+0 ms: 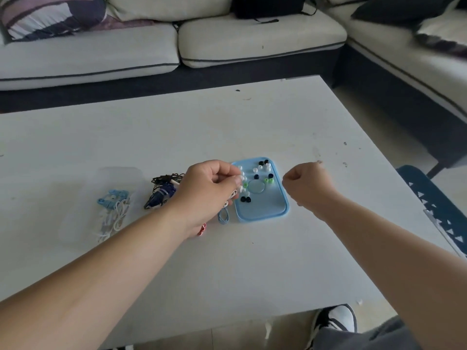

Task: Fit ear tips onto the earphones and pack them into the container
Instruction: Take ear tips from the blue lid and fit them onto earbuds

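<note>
- At the bottom right of the frame, a black-and-white shoe [333,318] and a grey trouser leg are seen below the near edge of the white tabletop [227,261].
- Two bare forearms are stretched from the bottom corners towards the centre of the frame.
- The left hand [209,188] is curled, its fingertips pinched on something small and white at the left edge of the tray; whether an ear tip or an earbud is gripped cannot be told. A white cable hangs just beneath it.
- The right hand [307,184] is closed into a loose fist just right of the tray; nothing can be seen in it, and a small hidden item cannot be ruled out.
- Between the hands lies a light blue tray [280,213] holding the loose ear tips [260,170]: about six black, two green, and roughly eight white or clear, the white ones being partly hidden by the left hand.
- The tips are judged to be very light, soft and springy, easily flicked away; they are best pinched gently by the flange.
- A small blue cable coil [224,216] lies just left of the tray's near corner, with a scrap of red-and-white cord [202,229] near the left wrist.
- Left of centre, one dark blue earphone bundle [161,195] and one black tangle [168,178] lie close together.
- Further left, a clear container [83,195] holds packed earphones [113,205], light blue and white. The thin cables are judged limp and prone to tangling, so each is best held by the hard earbud.
- Across the top of the frame, a pale sofa [252,44] is seen.
</note>
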